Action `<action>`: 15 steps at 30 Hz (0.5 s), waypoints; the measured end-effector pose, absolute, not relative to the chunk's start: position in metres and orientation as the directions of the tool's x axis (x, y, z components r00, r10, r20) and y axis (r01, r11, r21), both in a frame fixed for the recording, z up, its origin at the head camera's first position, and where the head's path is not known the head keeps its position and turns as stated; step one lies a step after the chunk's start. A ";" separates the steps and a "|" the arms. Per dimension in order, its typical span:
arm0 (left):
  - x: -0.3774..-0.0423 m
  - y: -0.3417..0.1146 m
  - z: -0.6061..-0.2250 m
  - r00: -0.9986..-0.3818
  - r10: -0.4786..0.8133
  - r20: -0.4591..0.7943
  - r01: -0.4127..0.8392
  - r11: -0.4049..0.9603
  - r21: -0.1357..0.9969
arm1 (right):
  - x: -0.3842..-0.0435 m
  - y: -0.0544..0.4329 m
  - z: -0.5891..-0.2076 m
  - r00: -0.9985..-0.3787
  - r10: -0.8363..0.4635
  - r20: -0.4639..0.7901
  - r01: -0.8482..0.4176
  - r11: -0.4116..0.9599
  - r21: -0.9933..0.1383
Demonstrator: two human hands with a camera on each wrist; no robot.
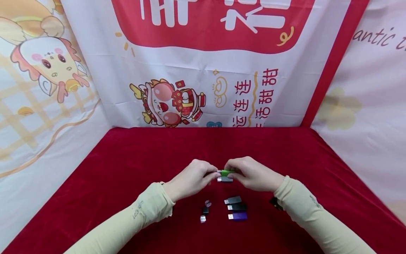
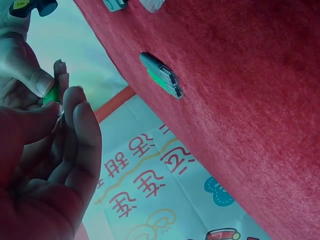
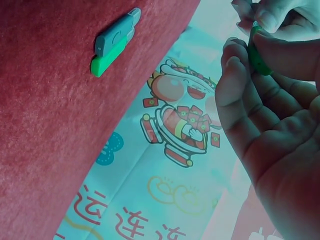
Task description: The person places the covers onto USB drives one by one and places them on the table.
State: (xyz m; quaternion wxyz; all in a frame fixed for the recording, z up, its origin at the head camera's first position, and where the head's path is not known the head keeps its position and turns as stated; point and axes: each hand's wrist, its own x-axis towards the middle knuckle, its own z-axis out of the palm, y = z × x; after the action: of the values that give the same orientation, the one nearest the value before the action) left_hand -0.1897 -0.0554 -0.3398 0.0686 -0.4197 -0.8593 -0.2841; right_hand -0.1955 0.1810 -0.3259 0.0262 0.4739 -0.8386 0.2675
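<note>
Both hands meet over the cloth around a green USB stick (image 3: 258, 57). My right hand (image 1: 250, 172) grips its green body between thumb and fingers. From the other side, my left hand (image 1: 194, 178) pinches the clear end of the stick with thumb and fingertips, which partly hide that end. Below the hands, a grey USB stick (image 3: 115, 39) and another green USB stick (image 3: 107, 61) lie side by side on the cloth, clear caps on their ends.
Nearer the body, a grey USB stick (image 1: 234, 200), a black one (image 1: 238, 207) and a purple one (image 1: 238, 216) lie uncapped in a column. Left of them are two clear caps (image 1: 203, 219) and a black cap (image 1: 205, 210). Red cloth (image 1: 158, 151) covers the table; printed curtains (image 1: 120, 88) surround it.
</note>
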 end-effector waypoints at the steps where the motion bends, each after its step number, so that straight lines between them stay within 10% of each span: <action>1: -0.190 -0.056 -0.340 -0.631 0.689 0.357 0.766 0.482 0.425 | -0.195 0.181 -0.326 -0.549 -0.781 0.298 -0.809 0.408 -0.423; 15: -0.192 -0.057 -0.339 -0.581 0.731 0.359 0.805 0.450 0.387 | -0.195 0.175 -0.325 -0.533 -0.787 0.312 -0.831 0.418 -0.365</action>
State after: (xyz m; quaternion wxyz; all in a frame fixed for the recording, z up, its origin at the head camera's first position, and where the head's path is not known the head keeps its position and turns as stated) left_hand -0.1922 -0.0567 -0.3386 0.0699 -0.4524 -0.8486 -0.2653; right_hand -0.1946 0.1752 -0.3251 0.0460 0.4811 -0.8409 0.2435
